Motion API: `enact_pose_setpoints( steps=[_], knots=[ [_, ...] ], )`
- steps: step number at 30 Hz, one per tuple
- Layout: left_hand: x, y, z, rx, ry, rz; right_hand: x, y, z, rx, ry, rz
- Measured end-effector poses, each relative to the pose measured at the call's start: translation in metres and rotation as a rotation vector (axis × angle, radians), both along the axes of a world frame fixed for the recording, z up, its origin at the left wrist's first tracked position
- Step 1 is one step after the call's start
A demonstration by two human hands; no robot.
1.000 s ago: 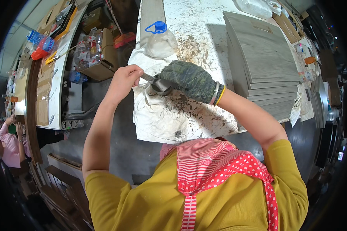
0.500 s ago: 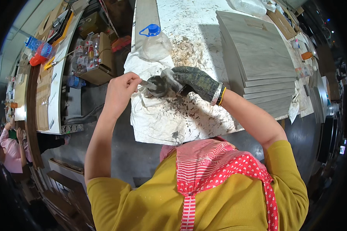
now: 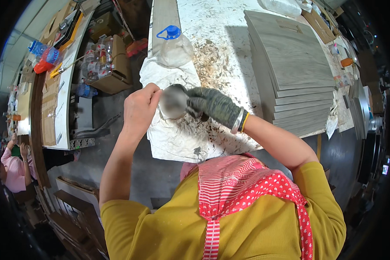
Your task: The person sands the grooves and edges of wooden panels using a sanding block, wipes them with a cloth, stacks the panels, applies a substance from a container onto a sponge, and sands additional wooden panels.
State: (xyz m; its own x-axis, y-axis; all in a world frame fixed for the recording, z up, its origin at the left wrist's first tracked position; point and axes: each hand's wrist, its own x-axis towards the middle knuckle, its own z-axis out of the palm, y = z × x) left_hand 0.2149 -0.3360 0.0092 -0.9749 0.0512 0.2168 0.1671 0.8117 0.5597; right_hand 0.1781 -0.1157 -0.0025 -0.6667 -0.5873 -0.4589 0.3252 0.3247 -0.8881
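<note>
My left hand (image 3: pixel 141 108) is bare, its fingers pinched together at the left rim of a dark round thing (image 3: pixel 174 102), which looks like a small bowl. A smeared patch covers the bowl, so whatever the left fingers hold is hidden. My right hand (image 3: pixel 212 106) wears a dark green-grey glove and curls at the bowl's right side, with something dark under its fingers that I cannot make out. Beneath both hands lies a crumpled white cloth (image 3: pixel 171 143) on the white table.
Beyond the cloth stands a clear plastic jug (image 3: pixel 176 51) with a blue cap. Grey wood-grain boards (image 3: pixel 294 56) are stacked at right. Dark flakes litter the tabletop (image 3: pixel 236 65). Bottles fill a cardboard box (image 3: pixel 112 71) at left. Another person (image 3: pixel 15 167) sits far left.
My gloved right hand has moved left against the bowl, and the grey block it held no longer shows. The thin flat tool in my left hand is now hidden as that hand turned slightly.
</note>
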Motion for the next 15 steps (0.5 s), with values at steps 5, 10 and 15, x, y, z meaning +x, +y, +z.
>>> enact_pose_setpoints(
  steps=[5,10,15],
  knots=[
    [0.000,0.013,0.013,0.077,-0.111,-0.016,-0.005,-0.001,-0.020,-0.083,0.215,-0.195],
    [-0.002,0.013,0.005,-0.024,-0.026,-0.048,0.011,0.018,-0.012,-0.349,-0.056,-0.171],
    [-0.011,0.018,0.001,-0.045,-0.178,-0.046,0.032,0.076,-0.020,-0.562,0.091,-0.083]
  ],
)
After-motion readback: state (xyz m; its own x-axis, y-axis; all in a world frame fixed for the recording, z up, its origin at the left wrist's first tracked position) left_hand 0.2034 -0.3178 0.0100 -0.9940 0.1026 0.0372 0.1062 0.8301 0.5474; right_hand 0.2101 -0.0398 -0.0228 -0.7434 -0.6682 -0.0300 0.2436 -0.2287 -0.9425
